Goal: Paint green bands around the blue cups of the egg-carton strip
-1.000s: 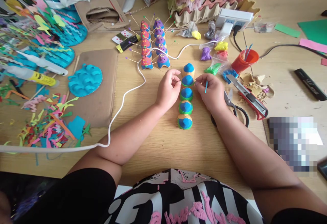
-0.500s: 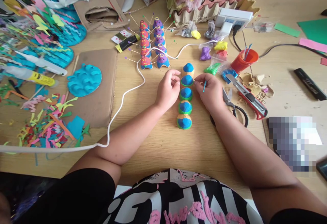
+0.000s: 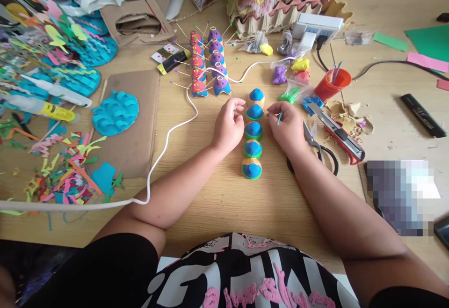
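Five blue-capped domes make up the strip (image 3: 253, 149), lying lengthwise on the table (image 3: 210, 200) between the two hands. The right hand (image 3: 287, 128) pinches a thin blue stick (image 3: 279, 119); the left hand (image 3: 229, 125) has its fingers half curled, and I cannot tell whether its thumb and fingertip meet. Close around the right wrist are scissors (image 3: 318, 146), partly hidden under it, then a cutter (image 3: 338, 135), and farther back a red cup (image 3: 328, 88). Blue clay (image 3: 311, 105) and green clay (image 3: 289, 95) sit just beyond the knuckles. A white cord (image 3: 169, 139) crosses the red strip (image 3: 199, 88) and the purple strip (image 3: 220, 84), then winds down to the left forearm. Left of it lie cardboard (image 3: 129, 158) and paper scraps (image 3: 70, 172); egg trays (image 3: 252, 25) stack at the back.

Half a second ago the right fingertips were at the second dome's edge; now a narrow gap shows there. The strip stays in place.
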